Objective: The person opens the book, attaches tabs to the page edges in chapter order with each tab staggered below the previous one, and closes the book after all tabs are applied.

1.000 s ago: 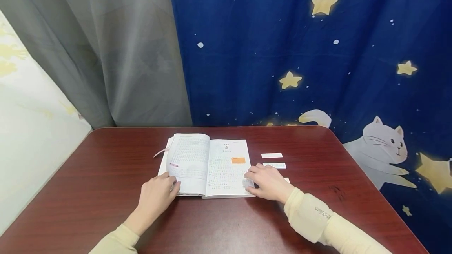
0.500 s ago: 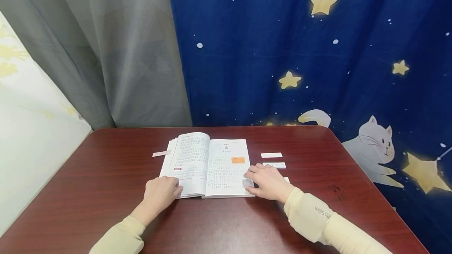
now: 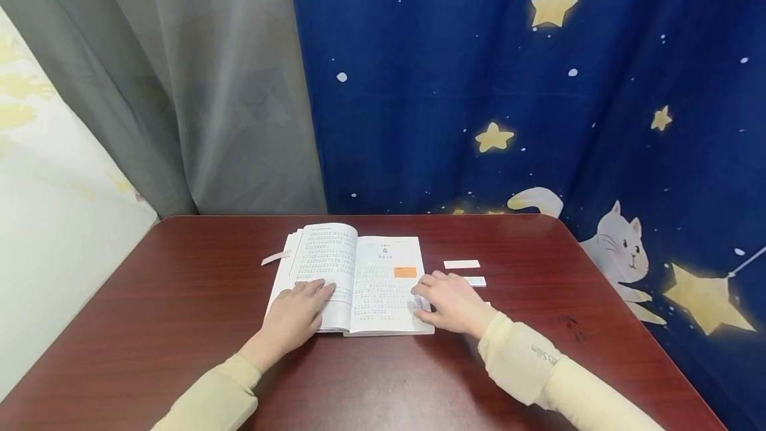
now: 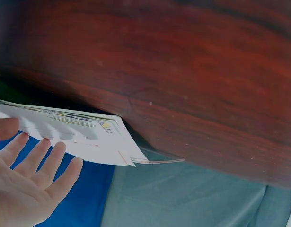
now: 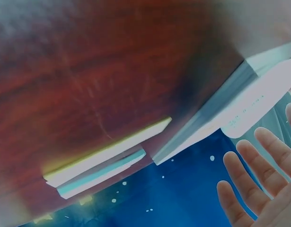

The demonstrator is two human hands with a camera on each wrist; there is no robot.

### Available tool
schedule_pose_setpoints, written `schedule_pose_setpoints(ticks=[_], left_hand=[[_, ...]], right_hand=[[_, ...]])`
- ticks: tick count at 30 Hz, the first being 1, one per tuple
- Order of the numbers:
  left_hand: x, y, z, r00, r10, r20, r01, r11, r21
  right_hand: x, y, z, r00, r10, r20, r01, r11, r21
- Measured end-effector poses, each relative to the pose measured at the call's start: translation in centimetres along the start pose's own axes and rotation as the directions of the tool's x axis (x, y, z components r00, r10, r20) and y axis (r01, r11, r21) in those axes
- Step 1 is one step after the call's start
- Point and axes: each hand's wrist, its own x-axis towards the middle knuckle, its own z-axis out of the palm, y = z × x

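An open book (image 3: 385, 321) with printed pages lies on the table, its left pages bulging near the spine. My left hand (image 3: 294, 314) rests on the lower left page with its fingers straight. In the left wrist view, the left hand's (image 4: 31, 184) fingers are spread beside the pages (image 4: 88, 139). My right hand (image 3: 455, 301) lies over the lower right edge of the right page, fingers relaxed. An orange sticky note (image 3: 405, 272) is on that page. A pale pinkish strip (image 3: 275, 257) sticks out from the left edge of the book.
Right of the book lie white strips (image 3: 461, 264), one partly behind my right hand. Up close, the right wrist view shows two small stacked pads, one yellow-edged (image 5: 110, 146) and one cyan-edged (image 5: 102, 175). The reddish-brown table (image 3: 383, 378) ends at grey and blue curtains (image 3: 419, 118).
My left hand has moved from the lower left corner of the book onto the page, and its fingers have straightened. The left page, slightly lifted before, now lies smoother. My right hand has stayed put.
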Motion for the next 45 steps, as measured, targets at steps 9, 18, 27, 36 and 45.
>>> schedule_pose_setpoints(ticks=[9, 18, 27, 36, 45], left_hand=[[-0.7, 0.0, -0.2, 0.987, -0.091, 0.130, 0.093, 0.996, -0.010], [-1.5, -0.4, -0.3, 0.982, -0.110, 0.155, 0.108, 0.994, 0.015], [-1.5, -0.7, -0.3, 0.987, -0.078, 0.143, 0.074, 0.997, 0.035], [-1.5, -1.1, -0.3, 0.984, -0.089, 0.153, 0.080, 0.995, 0.065], [-2.1, -1.9, -0.4, 0.974, -0.135, 0.182, 0.116, 0.987, 0.109]], right_hand=[[3.8, -0.1, -0.2, 0.997, 0.054, 0.058, -0.055, 0.998, 0.016], [9.4, -0.1, 1.8, 0.986, 0.129, 0.108, -0.138, 0.988, 0.076], [13.7, -0.7, 4.4, 0.955, 0.175, 0.242, -0.207, 0.972, 0.113], [15.5, -1.6, 4.7, 0.912, 0.222, 0.346, -0.275, 0.954, 0.115], [16.3, -2.1, 5.3, 0.891, 0.215, 0.400, -0.279, 0.954, 0.109]])
